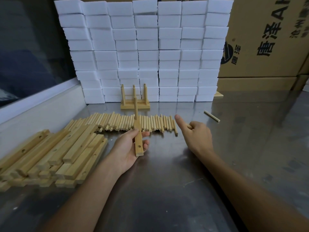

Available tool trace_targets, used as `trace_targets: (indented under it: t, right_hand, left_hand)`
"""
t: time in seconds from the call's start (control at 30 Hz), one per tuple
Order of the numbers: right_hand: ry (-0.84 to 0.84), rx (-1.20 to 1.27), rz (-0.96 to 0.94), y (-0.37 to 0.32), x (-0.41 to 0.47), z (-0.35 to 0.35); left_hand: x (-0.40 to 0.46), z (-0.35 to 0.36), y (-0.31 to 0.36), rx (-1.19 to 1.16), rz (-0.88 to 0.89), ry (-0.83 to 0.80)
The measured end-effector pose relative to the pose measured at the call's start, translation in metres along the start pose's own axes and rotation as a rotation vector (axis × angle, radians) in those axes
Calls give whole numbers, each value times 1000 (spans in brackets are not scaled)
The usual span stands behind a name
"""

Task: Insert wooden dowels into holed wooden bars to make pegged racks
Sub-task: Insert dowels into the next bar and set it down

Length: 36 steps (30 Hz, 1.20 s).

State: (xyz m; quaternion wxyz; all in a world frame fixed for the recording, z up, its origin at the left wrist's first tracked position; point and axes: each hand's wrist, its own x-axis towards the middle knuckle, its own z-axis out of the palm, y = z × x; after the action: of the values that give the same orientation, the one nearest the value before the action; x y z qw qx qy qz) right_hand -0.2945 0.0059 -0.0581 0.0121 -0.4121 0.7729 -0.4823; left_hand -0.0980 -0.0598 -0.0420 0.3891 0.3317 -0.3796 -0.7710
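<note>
Wooden bar (138,141), one round dowel (136,108) upright, gripped by left hand (129,149); right hand (194,133) loosely curled, empty.

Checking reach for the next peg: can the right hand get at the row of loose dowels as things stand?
Probably yes. The right hand holds nothing and hovers just right of the row of dowels, forefinger extended toward it, with only bare steel table between.
</note>
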Motion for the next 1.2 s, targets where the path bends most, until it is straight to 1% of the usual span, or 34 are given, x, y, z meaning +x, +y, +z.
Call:
trace_targets:
  t: [0.2,0.3,0.37,0.47,0.57,0.67,0.77,1.0,1.13,1.2]
  right_hand:
    - [9,-25,-11,1,2,0]
    - [49,-9,-29,3,1,0]
    - [74,9,-54,4,2,0]
    - [61,23,-91,5,4,1]
    - [133,-21,-132,7,4,0]
    - [90,116,-174,4,1,-1]
    - [89,176,-211,2,-2,-2]
    - [86,232,-115,7,2,-6]
    - [44,172,-150,4,-1,-2]
    - [95,121,-164,2,-4,-2]
  left_hand:
    - [-3,1,2,86,40,-2]
    - [-4,1,1,100,56,5]
    - [-4,1,0,87,59,-1]
    - [-5,1,0,31,67,-8]
    - [-5,2,-2,0,58,-8]
    - [-4,4,-4,-5,49,-8]
    - [-2,4,-5,-16,55,-7]
    - [-2,6,-7,2,75,-24]
    - [-4,10,-10,-12,59,-60]
    - [-5,12,-11,-13,44,-84]
